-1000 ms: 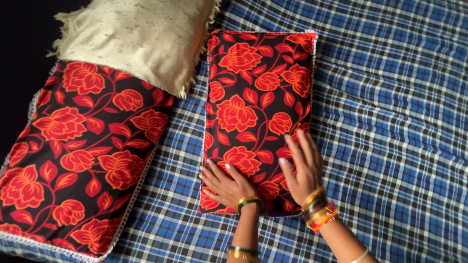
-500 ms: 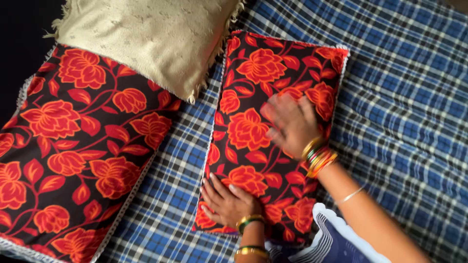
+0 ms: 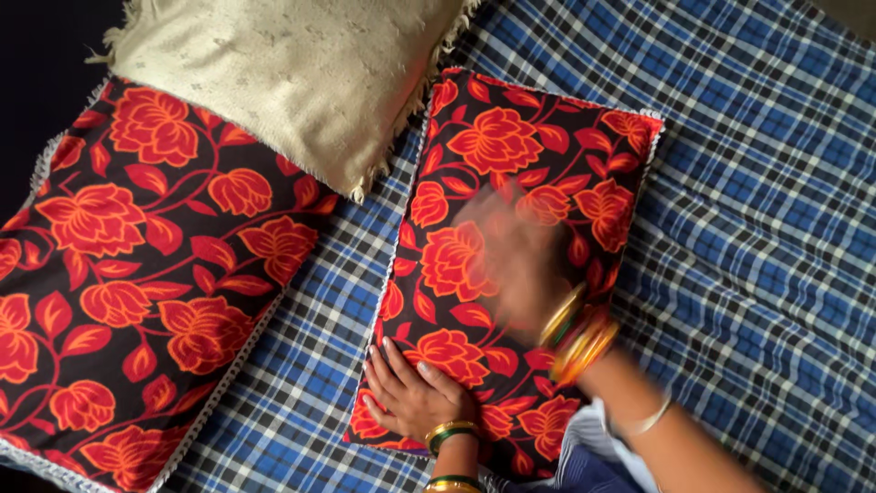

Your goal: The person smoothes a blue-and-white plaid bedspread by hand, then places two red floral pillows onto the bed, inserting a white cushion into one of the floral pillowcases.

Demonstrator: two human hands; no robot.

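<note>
Floral pillow (image 3: 497, 246) lengthwise, seemingly tilted right.

Matt cloth pillow (image 3: 511, 183); woven checked sheet (image 3: 757, 228).

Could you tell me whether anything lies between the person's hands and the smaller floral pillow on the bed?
Nothing visible does. The left hand lies flat on the smaller floral pillow near its lower corner, and the right hand, blurred by motion, is over its middle.

A blue, white and black checked bedsheet (image 3: 748, 210) covered the bed; darkness lay beyond its far-left edge.
</note>
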